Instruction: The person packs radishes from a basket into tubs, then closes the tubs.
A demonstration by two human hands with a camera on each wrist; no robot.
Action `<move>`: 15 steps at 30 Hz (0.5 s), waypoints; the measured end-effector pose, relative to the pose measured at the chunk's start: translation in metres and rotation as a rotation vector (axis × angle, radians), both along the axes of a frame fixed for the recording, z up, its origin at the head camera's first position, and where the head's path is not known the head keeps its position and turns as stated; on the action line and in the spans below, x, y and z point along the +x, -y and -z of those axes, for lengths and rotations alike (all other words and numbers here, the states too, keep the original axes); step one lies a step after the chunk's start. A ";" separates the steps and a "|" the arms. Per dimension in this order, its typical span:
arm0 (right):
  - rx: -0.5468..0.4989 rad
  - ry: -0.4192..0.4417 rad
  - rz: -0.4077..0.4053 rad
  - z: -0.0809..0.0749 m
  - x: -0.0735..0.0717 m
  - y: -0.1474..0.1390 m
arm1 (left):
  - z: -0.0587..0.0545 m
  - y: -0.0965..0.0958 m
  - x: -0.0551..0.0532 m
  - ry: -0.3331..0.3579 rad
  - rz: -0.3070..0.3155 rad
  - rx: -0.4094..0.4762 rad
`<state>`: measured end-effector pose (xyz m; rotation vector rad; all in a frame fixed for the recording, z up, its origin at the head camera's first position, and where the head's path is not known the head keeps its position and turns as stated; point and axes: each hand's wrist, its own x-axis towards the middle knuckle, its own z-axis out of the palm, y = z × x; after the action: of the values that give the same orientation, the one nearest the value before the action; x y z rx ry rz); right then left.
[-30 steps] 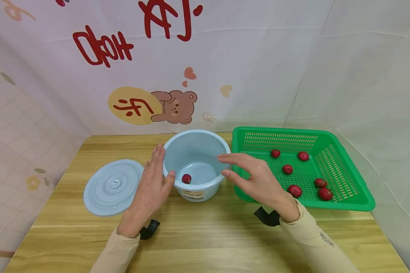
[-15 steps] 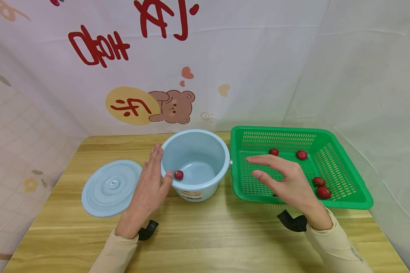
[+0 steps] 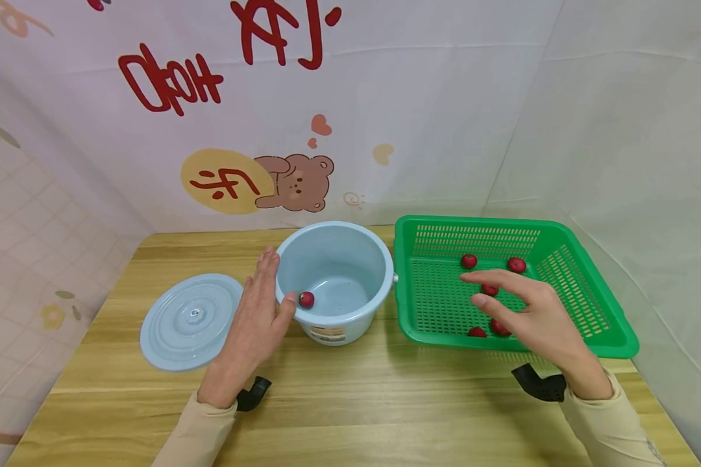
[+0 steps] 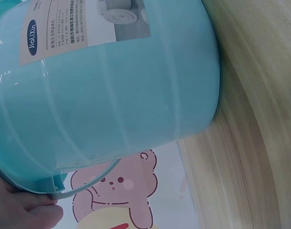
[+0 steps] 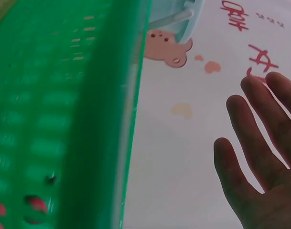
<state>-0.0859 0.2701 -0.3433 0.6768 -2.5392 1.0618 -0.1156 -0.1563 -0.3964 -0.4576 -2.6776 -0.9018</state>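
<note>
A light blue bucket (image 3: 350, 329) stands on the table with one small round red fruit (image 3: 306, 299) on its bottom. My left hand (image 3: 256, 321) rests against its left side, fingers straight along the rim and thumb at the front edge. In the left wrist view, the fingers (image 4: 28, 210) lie at the rim beside the handle. Over the right front of the green basket (image 3: 405, 305) hovers my right hand (image 3: 540, 318), thumb and forefinger apart, holding nothing. Several red fruits (image 3: 468, 261) lie in the basket, some partly covered by this hand.
Left of the bucket, a round light blue lid (image 3: 172, 327) lies flat on the wooden table (image 3: 350, 415). The basket's raised rim sits close to the bucket's right side. A white printed cloth (image 3: 444, 117) hangs behind the table.
My right hand has moved right from the bucket's rim to over the basket's front part. The fruit in the bucket has shifted slightly left. My left hand stays at the bucket.
</note>
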 end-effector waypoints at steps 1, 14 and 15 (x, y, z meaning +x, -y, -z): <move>0.005 0.016 0.010 0.001 0.000 -0.004 | 0.000 0.000 0.000 -0.001 0.000 0.000; 0.094 0.194 0.036 0.018 -0.003 -0.049 | 0.001 0.000 -0.001 0.013 -0.003 0.000; 0.107 0.198 0.032 0.019 -0.004 -0.052 | 0.001 0.000 -0.001 0.013 -0.003 0.000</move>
<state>-0.0900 0.3222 -0.3620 0.5816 -2.7832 1.0355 -0.1164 -0.1567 -0.3977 -0.4494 -2.6893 -0.9072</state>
